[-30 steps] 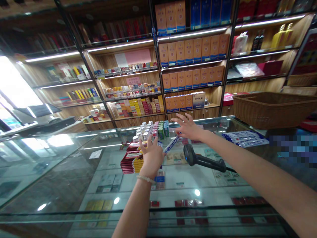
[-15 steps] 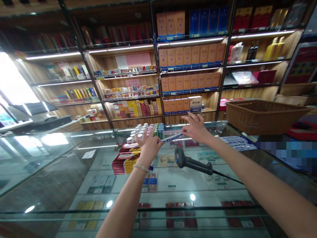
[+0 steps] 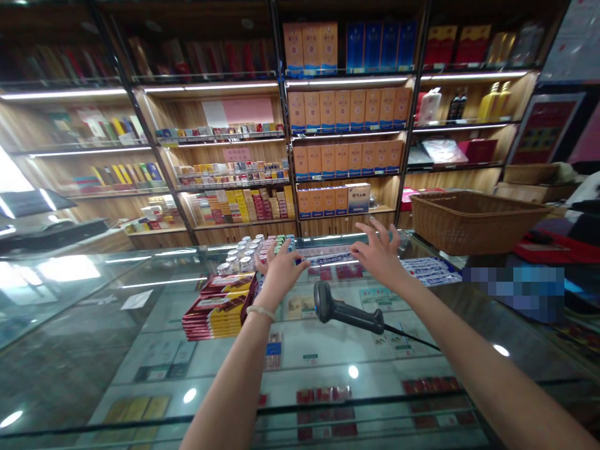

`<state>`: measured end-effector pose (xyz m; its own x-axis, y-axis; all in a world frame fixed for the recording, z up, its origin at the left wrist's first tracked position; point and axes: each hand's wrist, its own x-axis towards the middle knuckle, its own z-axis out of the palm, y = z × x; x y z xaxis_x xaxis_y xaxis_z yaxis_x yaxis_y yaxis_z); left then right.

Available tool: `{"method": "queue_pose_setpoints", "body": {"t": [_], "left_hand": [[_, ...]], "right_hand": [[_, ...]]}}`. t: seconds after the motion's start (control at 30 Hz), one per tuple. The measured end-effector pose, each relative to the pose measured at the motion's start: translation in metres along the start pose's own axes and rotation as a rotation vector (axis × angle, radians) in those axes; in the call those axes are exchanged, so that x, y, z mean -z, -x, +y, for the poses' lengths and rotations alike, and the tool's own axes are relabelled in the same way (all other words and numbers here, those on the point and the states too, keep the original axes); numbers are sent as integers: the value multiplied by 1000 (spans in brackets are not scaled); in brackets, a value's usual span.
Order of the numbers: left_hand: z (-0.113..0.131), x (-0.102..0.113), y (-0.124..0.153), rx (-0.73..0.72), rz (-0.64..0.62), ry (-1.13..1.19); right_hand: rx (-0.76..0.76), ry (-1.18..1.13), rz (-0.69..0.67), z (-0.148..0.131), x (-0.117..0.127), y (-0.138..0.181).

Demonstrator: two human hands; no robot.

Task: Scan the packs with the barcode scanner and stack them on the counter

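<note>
while lit wooden shelves (image 3: 347, 119) of orange boxes and coloured packs filled the back wall, a long glass counter (image 3: 117, 325) ran beneath the person's outstretched arms, with packs on display under its top. a wicker basket (image 3: 473, 219) stood at the counter's far right. toward the left lay a stack of red and yellow cartons (image 3: 218, 306), just beside the left forearm. a black barcode scanner (image 3: 349, 309) rested on the glass between the two arms, its cable trailing off to the right. beyond the stack stood a cluster of small capped jars (image 3: 241, 253), near the left fingertips. the right hand (image 3: 379, 256) was held palm down with its fingers spread wide, over the right end of a slim blue and white carton (image 3: 328, 257). the left hand (image 3: 279, 275) was loosely spread too, fingers raised, thumb reaching toward the carton's left end. the carton lay level and crosswise between the two hands, at the far edge of the counter; whether either hand actually gripped it could not be told.
</note>
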<state>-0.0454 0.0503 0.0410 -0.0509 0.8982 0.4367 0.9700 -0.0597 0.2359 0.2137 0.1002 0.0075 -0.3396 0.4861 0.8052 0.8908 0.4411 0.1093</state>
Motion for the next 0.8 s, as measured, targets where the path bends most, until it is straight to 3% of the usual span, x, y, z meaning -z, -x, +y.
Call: {"method": "queue_pose_setpoints", "body": {"t": [0.43,0.8], "left_hand": [[9,-7,14,85,7,146],[1,-16,14,15,61,220]], "right_hand": [[-96,-1,27,1,-7,25],[164,45,217,-3,-14,36]]}}
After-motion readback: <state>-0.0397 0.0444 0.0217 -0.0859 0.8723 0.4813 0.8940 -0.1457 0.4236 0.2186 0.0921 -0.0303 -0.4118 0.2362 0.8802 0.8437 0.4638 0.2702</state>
